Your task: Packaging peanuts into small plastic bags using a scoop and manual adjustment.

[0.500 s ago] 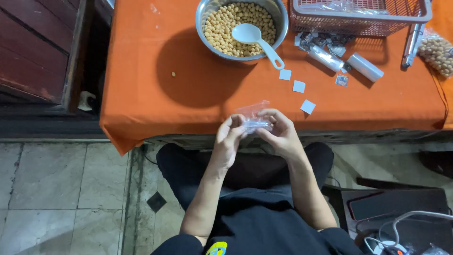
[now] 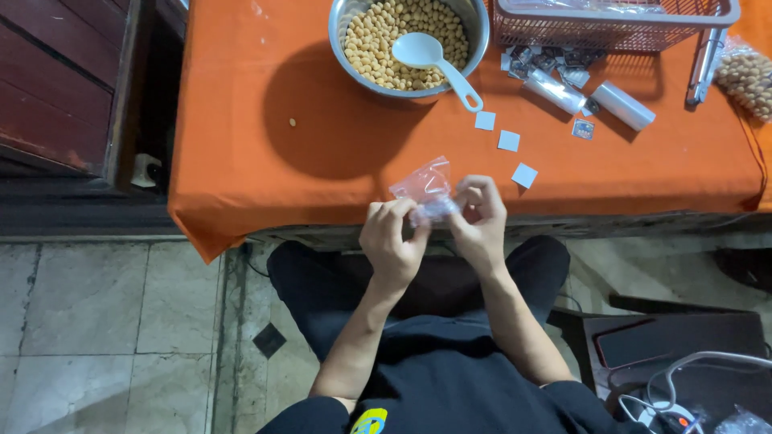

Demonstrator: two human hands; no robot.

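A small clear plastic bag [image 2: 425,186] is pinched between both hands just over the near edge of the orange-covered table [image 2: 241,161]. My left hand [image 2: 392,241] grips its lower left side with thumb and fingers. On the right side, my right hand [image 2: 481,221] holds the bag with curled fingers. The bag's upper part sticks up, crumpled and see-through.
A metal bowl [image 2: 480,36] of tan nuts with a white plastic spoon [image 2: 430,58] stands at the back. Three small pale square slips [image 2: 508,141], two clear rolls [image 2: 623,106], a red mesh basket [image 2: 611,32] and a filled nut bag [image 2: 744,76] lie to the right. A loose nut [image 2: 293,122] lies left.
Both hands have shifted slightly left and turned the bag; its crumpled top now stands higher above the fingers. The view has tilted a little upward.
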